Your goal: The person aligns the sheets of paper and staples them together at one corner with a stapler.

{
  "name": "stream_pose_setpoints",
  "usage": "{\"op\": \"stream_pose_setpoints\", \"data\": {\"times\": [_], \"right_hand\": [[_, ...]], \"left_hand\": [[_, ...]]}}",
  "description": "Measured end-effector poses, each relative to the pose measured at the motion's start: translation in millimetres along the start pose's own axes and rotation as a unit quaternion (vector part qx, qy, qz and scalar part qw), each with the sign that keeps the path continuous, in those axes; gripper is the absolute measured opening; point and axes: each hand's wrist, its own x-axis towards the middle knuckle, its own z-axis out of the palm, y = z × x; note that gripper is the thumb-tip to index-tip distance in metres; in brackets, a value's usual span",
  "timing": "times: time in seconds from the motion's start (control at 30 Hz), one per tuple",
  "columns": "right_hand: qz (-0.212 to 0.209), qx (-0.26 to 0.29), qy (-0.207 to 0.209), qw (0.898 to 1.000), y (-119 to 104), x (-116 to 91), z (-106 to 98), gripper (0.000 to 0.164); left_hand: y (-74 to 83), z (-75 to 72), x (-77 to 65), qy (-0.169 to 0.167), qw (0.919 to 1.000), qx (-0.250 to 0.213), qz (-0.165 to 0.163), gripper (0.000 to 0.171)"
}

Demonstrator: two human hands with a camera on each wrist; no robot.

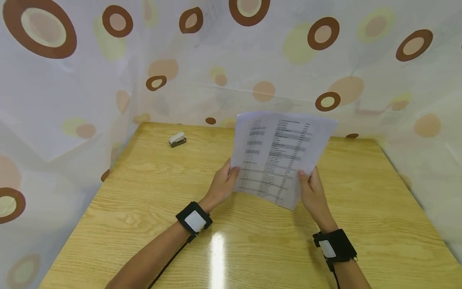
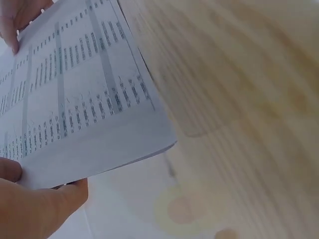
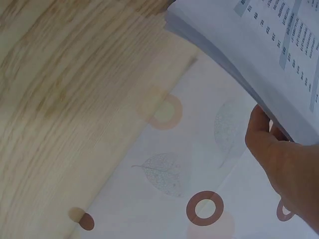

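Observation:
Between both hands, a few printed paper sheets (image 1: 270,156) are held up off the table, tilted, with rows of small text and grey bands facing me. My left hand (image 1: 223,182) pinches their left edge, thumb in front and fingers behind. At the right edge, my right hand (image 1: 313,194) grips the same way. In the left wrist view the sheets (image 2: 99,144) show more than one layer at the edge, with the left hand (image 2: 42,204) on a side. The right wrist view shows the right hand (image 3: 286,164) under the stacked sheets (image 3: 239,50); its thumb is hidden there.
A small white and grey stapler (image 1: 177,139) lies on the wooden table (image 1: 151,176) toward the back left. White curtains (image 1: 202,56) with brown and yellow circles hang behind and along both sides. Each wrist wears a black strap with a cable.

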Motion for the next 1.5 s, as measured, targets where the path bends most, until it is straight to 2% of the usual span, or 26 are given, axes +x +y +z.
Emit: {"op": "stream_pose_setpoints", "data": {"times": [0.2, 0.37, 0.57, 0.73, 0.97, 1.23, 1.37, 1.5], "right_hand": [[0.04, -0.044, -0.005, 0.998, 0, -2, -2, 0.045], [0.085, -0.043, -0.023, 0.995, -3, -2, -5, 0.046], [0.168, -0.02, -0.053, 0.984, -5, -1, -8, 0.049], [0.212, -0.022, -0.074, 0.974, 0, -1, -11, 0.051], [0.232, -0.015, -0.094, 0.968, 8, -1, -13, 0.05], [0.228, -0.001, -0.114, 0.967, 13, 0, -13, 0.05], [0.236, 0.014, -0.127, 0.963, 16, 0, -13, 0.05], [0.255, 0.023, -0.132, 0.958, 19, 0, -13, 0.05]], "left_hand": [[1.9, -2.8, 3.1, 0.004, 0.9997, 0.018, -0.013, 0.037], [2.3, -3.8, 4.4, 0.0, 0.9979, 0.029, -0.058, 0.036], [-2.6, -7.2, 4.9, -0.034, 0.9915, -0.021, -0.124, 0.036], [-4.6, -10.2, 5.7, -0.033, 0.9853, -0.027, -0.166, 0.038], [-2.1, -11.7, 5.7, -0.035, 0.9839, 0.006, -0.175, 0.06], [-3.8, -13.8, 5.7, -0.061, 0.9843, 0.004, -0.165, 0.06], [-6.9, -16.1, 6.0, -0.087, 0.9807, 0.01, -0.175, 0.061], [-10.2, -20.6, 6.4, -0.106, 0.9762, 0.035, -0.186, 0.062]]}}
